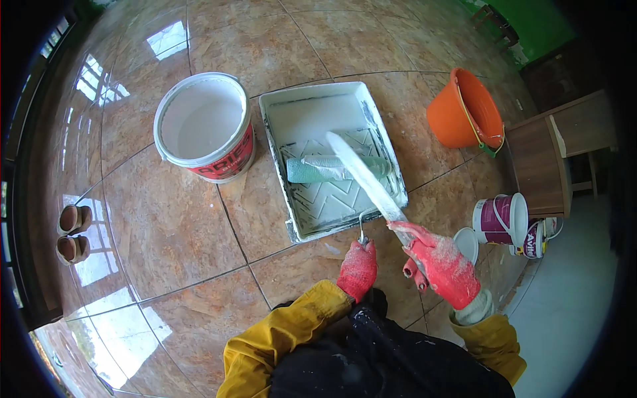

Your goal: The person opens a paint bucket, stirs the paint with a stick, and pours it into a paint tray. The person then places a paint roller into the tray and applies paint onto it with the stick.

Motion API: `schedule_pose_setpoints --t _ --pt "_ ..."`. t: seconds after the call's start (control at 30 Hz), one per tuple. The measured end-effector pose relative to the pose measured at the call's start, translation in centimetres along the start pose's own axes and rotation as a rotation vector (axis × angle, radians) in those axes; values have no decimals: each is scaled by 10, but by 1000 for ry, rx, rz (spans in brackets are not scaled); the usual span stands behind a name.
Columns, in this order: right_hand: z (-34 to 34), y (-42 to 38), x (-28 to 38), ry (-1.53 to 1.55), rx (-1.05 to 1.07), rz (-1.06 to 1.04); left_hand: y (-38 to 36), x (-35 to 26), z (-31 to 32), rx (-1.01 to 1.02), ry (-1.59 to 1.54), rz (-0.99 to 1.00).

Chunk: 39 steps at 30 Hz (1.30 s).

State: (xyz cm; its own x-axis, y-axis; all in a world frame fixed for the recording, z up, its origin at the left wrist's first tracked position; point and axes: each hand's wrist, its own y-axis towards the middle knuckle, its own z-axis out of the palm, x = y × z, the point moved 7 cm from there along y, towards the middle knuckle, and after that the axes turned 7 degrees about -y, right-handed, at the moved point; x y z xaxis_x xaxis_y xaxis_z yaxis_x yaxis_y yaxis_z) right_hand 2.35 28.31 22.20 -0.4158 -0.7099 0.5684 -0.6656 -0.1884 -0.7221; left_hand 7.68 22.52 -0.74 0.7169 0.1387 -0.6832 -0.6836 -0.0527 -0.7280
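My left hand (pixel 358 268), in a red glove, is closed round the handle of a paint roller. The roller's green sleeve (pixel 318 169) lies across the ribbed part of a white paint tray (pixel 297 229), with white paint on it. My right hand (pixel 441 263), in a red and white glove, is wrapped round a long paint-coated stick (pixel 371 184). The stick slants up and left over the tray and crosses above the roller's right part. White paint fills the tray's far end.
A white bucket (pixel 229 159) of paint stands left of the tray, an orange bucket (pixel 454 116) to the right. Purple-labelled tubs (pixel 494 220) and wooden furniture (pixel 541 159) are at the right. Brown shoes (pixel 73 232) sit far left on the tiled floor (pixel 179 245).
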Motion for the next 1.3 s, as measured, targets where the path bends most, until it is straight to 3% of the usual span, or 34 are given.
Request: schedule_pose_setpoints --t 0.1,0.2,0.4,0.5,0.57,0.77,0.8,0.87,0.93,1.07,1.17,1.23,1.27,1.3 --pt "2 8 10 0 71 30 6 9 3 19 -15 -17" --pt "2 20 11 -23 113 5 10 9 1 -52 41 116" --pt "-13 14 6 -123 14 -20 15 16 4 -32 17 67" --pt "-4 9 7 -62 89 32 7 6 1 -37 28 102" --pt "4 6 22 -91 108 -70 2 1 -2 0 13 9" --pt "-18 0 4 -197 -47 -9 9 6 -1 -28 36 68" --pt "-21 -3 8 -273 -80 -75 3 -3 -4 -27 34 67" --pt "-18 -1 -2 -246 -86 -67 -17 -27 -9 46 -63 -62" --pt "-10 -2 -8 -215 -85 -62 -23 -40 -12 62 -67 -55" --pt "5 -3 -11 -282 -83 -326 -25 -50 -12 126 -144 -45" --pt "-9 -9 -15 -225 -178 -220 -16 -49 -10 148 -230 -45" --pt "-17 -7 -45 4 -153 -34 -21 -64 -16 131 -212 -25" --pt "-13 -9 -34 -127 -203 -185 -23 -70 -19 115 -188 -7" --pt "-9 -10 -32 -127 -205 -182 -22 -68 -17 118 -188 -9"
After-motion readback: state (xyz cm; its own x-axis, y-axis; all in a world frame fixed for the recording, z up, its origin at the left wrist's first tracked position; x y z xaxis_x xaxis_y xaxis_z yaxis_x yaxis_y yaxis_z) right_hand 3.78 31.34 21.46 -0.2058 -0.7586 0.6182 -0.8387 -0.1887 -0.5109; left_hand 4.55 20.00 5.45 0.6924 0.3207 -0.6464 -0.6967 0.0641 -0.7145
